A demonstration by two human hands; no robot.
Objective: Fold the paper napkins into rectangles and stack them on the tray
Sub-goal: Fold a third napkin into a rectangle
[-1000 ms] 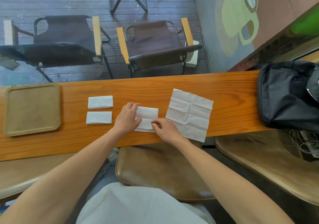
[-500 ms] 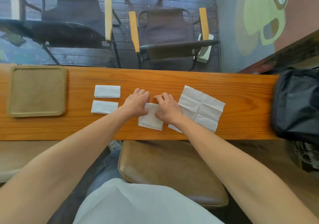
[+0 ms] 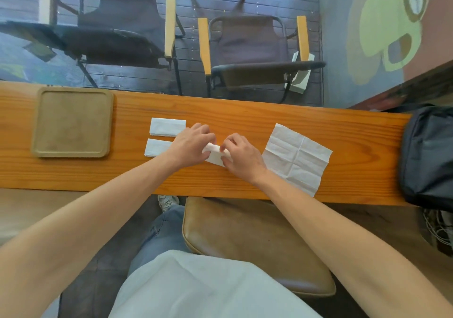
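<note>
— Napkin being folded (image 3: 213, 153): pinched by left hand (image 3: 190, 146) and right hand (image 3: 241, 157), right of tray (image 3: 36, 131). Finished?
— Two folded rectangles (image 3: 167, 127) beside tray, unstacked; one flat napkin (image 3: 297, 156) farther right, unfolded.

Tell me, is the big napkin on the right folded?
No, spread flat. The big napkin lies open on the table, showing only crease lines.

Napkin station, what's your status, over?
Both hands, left hand and right hand, pinching napkin mid-fold. Two folded napkins beside tray, none stacked. Nothing blocking.
</note>
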